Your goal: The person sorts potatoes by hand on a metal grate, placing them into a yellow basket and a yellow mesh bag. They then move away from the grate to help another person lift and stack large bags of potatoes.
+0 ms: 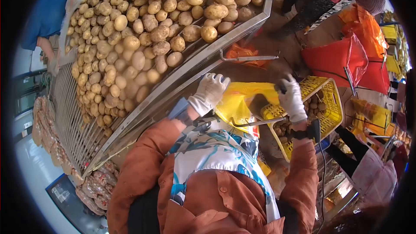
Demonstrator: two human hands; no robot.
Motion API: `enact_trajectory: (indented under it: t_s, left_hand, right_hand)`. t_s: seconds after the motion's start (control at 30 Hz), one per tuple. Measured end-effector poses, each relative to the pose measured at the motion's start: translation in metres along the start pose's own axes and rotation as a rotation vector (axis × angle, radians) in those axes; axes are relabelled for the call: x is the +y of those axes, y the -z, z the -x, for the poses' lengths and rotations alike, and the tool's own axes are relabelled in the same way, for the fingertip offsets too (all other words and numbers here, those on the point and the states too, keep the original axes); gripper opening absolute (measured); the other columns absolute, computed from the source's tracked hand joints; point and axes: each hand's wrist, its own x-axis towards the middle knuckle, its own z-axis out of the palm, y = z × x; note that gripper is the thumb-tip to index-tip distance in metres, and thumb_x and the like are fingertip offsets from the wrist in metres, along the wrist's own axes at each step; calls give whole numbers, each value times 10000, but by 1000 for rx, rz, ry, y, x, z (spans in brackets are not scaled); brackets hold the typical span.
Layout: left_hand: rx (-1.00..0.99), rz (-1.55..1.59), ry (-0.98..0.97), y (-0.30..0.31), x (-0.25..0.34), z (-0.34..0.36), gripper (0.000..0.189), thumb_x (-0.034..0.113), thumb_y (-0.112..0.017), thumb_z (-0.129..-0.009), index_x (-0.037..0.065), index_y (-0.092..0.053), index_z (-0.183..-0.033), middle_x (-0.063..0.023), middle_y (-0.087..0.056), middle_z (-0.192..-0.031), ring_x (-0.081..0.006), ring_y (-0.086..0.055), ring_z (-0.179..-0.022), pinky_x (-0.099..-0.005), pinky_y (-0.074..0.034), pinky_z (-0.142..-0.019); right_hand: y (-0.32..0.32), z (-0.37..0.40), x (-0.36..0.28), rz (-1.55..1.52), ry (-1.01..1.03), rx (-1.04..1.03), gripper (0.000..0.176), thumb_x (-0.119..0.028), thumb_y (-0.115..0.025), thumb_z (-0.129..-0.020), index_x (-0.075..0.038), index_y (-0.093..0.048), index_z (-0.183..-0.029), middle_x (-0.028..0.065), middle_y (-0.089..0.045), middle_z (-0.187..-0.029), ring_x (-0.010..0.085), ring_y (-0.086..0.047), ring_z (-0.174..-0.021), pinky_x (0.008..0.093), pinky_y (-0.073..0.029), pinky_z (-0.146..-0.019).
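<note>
A yellow mesh bag (pixel 234 97) is stretched between my two gloved hands in front of my apron, its mouth spread wide. My left hand (pixel 212 89), in a whitish glove with dark fingertips, is closed on the bag's left edge, beside the metal rim of the sorting table. My right hand (pixel 291 97), gloved the same way, has its fingers curled at the bag's right edge, over the near side of a yellow plastic crate (pixel 333 99). Small dark potatoes (pixel 314 107) lie inside that crate. A curved metal rod (pixel 260 122) crosses in front of the bag.
Many potatoes (pixel 173 4) cover the metal-edged table (pixel 143 106) with its slatted grate (pixel 65 104). Red bags (pixel 333 58) hang on metal frames at right. Other people (pixel 375 171) work nearby, one in a blue sleeve (pixel 43 8). Filled sacks (pixel 47 134) are at left.
</note>
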Motion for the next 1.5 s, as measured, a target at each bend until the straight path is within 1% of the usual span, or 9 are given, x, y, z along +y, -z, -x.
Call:
enact_trajectory:
  t_s: [0.17, 0.27, 0.33, 0.57, 0.77, 0.97, 1.13, 1.37, 1.5]
  left_hand:
    - [338, 406, 211, -15, 3, -30, 286, 82, -757, -792, 75, -688, -1070, -131, -641, -1196, -283, -694, -900, -427, -579, -751]
    - [30, 1523, 768, -15, 2, -52, 182, -43, -651, -877, -24, -657, -1058, -92, -665, -1057, -157, -670, -743, -294, -569, -578]
    - [184, 1557, 797, -9, 15, -48, 183, -51, -666, -865, -31, -659, -1047, -99, -667, -1065, -162, -675, -773, -289, -574, -614]
    - [649, 998, 250, -54, 11, -45, 190, -74, -724, -786, -7, -690, -961, -111, -613, -1231, -225, -627, -1098, -333, -536, -938]
    - [192, 76, -221, -72, -3, -1, 209, 231, -733, -806, 98, -724, -968, -94, -579, -1298, -292, -437, -1327, -502, -334, -1117]
    - [199, 846, 271, -61, 12, 5, 295, 137, -742, -832, 68, -695, -1115, -102, -702, -1123, -279, -670, -1008, -365, -532, -892]
    - [304, 651, 208, -55, 13, -22, 266, 136, -696, -886, 63, -686, -1142, -120, -735, -1028, -245, -722, -906, -337, -557, -788]
    - [314, 894, 593, -62, 16, -50, 241, 205, -675, -878, 110, -687, -1099, -174, -719, -897, -377, -694, -835, -423, -550, -719]
    - [445, 1120, 618, -79, 19, -60, 311, 146, -678, -881, 60, -660, -1180, -179, -700, -773, -258, -699, -642, -366, -535, -621]
  right_hand:
    - [7, -55, 10, -83, 27, 58, 233, -51, -677, -795, -5, -676, -1023, 189, -660, -1151, 387, -630, -996, 414, -498, -926]
    - [-3, -88, 30, -362, -150, -63, 283, -70, -717, -811, 28, -668, -1072, 117, -719, -964, 261, -667, -839, 339, -525, -839]
    - [-16, -105, 56, -537, -233, -222, 388, -96, -787, -803, 34, -660, -1146, 19, -708, -898, 78, -602, -767, 235, -510, -730]
    - [-30, -77, 75, -1006, -254, -44, 316, -32, -724, -866, 26, -671, -1172, -9, -690, -926, 50, -605, -805, 210, -496, -736]
    - [-36, 1, 65, -444, -42, -21, 190, -105, -734, -826, 13, -710, -972, 125, -703, -964, 237, -680, -893, 319, -524, -810]
    - [-33, 21, 56, -529, -288, 14, 176, -120, -703, -871, 21, -700, -975, 117, -711, -823, 184, -637, -726, 338, -519, -727]
    - [-27, -17, 54, -213, -196, 108, 166, -54, -617, -873, -7, -670, -1023, 206, -699, -930, 414, -655, -886, 410, -527, -785]
    - [-51, -68, 76, -136, -49, 160, 248, -42, -605, -856, -28, -674, -1093, 204, -687, -1041, 387, -650, -984, 415, -518, -865]
    - [-50, -81, 71, -91, -30, 129, 280, -36, -598, -853, -27, -667, -1124, 205, -684, -1058, 386, -648, -990, 419, -517, -872]
